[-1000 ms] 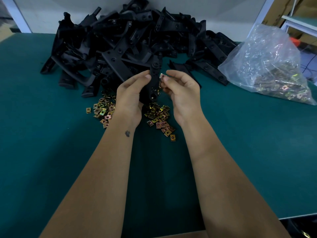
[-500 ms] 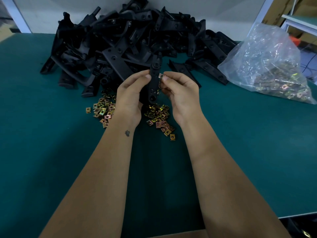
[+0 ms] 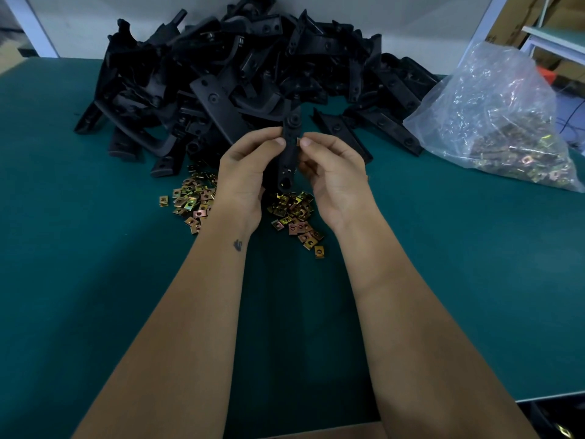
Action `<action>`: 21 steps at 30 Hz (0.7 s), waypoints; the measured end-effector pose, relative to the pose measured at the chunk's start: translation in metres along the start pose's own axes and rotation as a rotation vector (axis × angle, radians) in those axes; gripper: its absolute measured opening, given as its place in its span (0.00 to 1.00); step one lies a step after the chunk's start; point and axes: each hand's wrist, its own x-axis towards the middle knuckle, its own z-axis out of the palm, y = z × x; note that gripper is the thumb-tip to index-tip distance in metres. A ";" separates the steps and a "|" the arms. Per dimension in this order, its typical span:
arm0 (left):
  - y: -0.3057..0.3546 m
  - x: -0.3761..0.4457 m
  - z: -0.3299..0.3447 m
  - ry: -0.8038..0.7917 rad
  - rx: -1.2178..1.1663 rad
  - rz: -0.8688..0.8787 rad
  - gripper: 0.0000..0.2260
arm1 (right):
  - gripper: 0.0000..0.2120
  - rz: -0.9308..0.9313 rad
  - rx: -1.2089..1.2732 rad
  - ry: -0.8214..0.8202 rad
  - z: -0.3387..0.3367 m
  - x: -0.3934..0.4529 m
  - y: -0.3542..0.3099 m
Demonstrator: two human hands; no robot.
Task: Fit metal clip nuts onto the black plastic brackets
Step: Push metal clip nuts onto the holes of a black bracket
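Head: bracket upright, long axis vertical, betw. both hands.

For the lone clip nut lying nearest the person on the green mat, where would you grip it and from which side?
Pinch the nearest clip nut by two opposite edges, coming straight down from above. It lies flat on the green mat, apart from the loose clip nuts, so its edges look free for fingertips; its flat face offers nothing to grip.

A green-topped table stands against a white wall.
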 end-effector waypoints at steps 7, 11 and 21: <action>0.000 -0.001 0.002 0.017 0.011 -0.032 0.07 | 0.09 0.026 0.067 0.029 0.004 0.001 0.002; 0.001 -0.002 0.001 0.005 0.128 -0.055 0.06 | 0.10 0.015 0.044 0.061 0.005 0.000 0.002; 0.001 -0.006 0.002 -0.045 0.186 -0.021 0.07 | 0.15 0.013 0.131 0.123 0.006 -0.001 0.005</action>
